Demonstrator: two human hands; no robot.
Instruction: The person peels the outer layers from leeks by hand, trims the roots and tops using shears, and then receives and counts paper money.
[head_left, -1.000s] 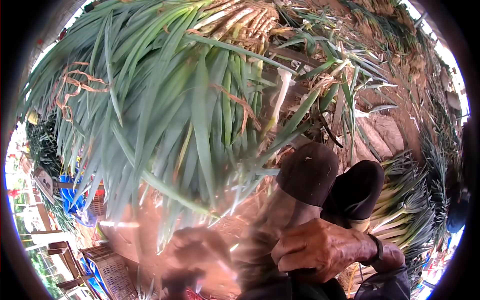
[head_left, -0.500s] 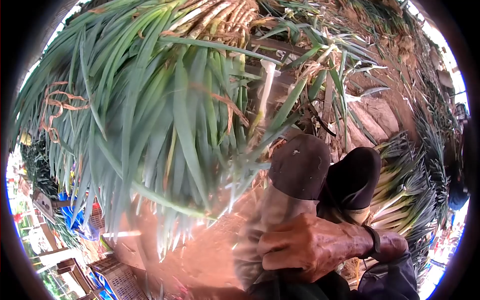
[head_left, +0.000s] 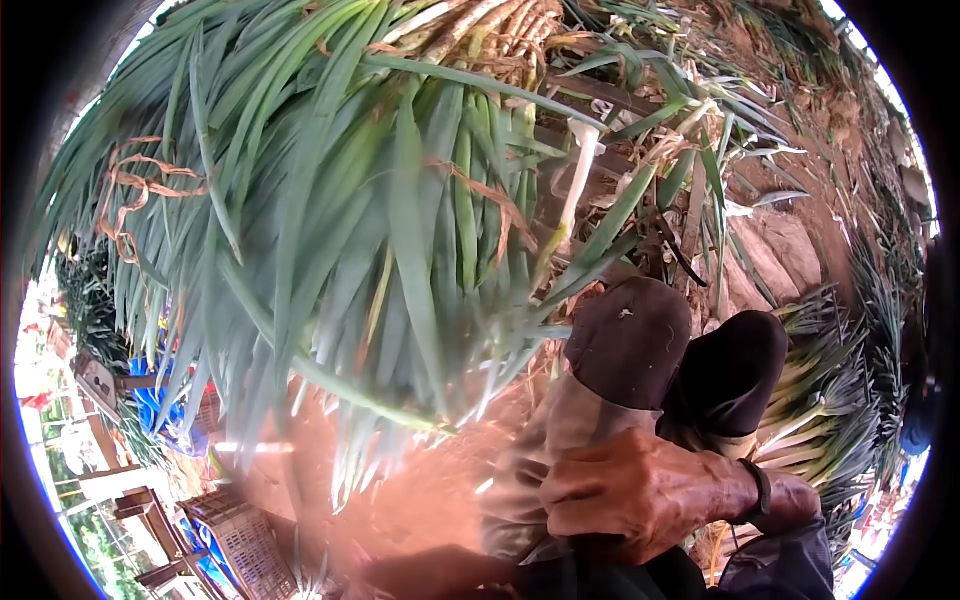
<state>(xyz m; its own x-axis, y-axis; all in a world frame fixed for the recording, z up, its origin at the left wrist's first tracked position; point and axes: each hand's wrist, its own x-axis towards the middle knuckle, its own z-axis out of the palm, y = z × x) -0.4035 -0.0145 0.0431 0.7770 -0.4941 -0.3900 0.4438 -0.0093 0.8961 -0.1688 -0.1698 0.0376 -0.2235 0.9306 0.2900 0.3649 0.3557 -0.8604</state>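
My right hand [head_left: 640, 492] rests low over my lap, its fingers curled inward against my trousers. Whatever lies inside the fingers, if anything, is hidden. A dark band [head_left: 760, 490] circles that wrist. At the bottom edge, a blurred skin-coloured shape looks like part of my left hand or forearm [head_left: 430, 570]; no fingers can be made out. A large heap of green onions [head_left: 330, 230] fills the upper left, long leaves drooping toward me and pale stalks at the top. One loose white stalk [head_left: 580, 170] stands out beside the heap.
My knees [head_left: 628, 340] in dark coverings are bent in the middle. More green onions [head_left: 815, 420] lie to their right. Leaf scraps and a tan sack-like sheet [head_left: 775, 255] cover the soil beyond. A plastic crate [head_left: 245, 540] and blue plastic [head_left: 175, 410] are at lower left.
The view has shifted a little, so the heap, knees and right hand appear further right. More of the blurred left limb shows at the bottom. My right hand keeps its curled pose.
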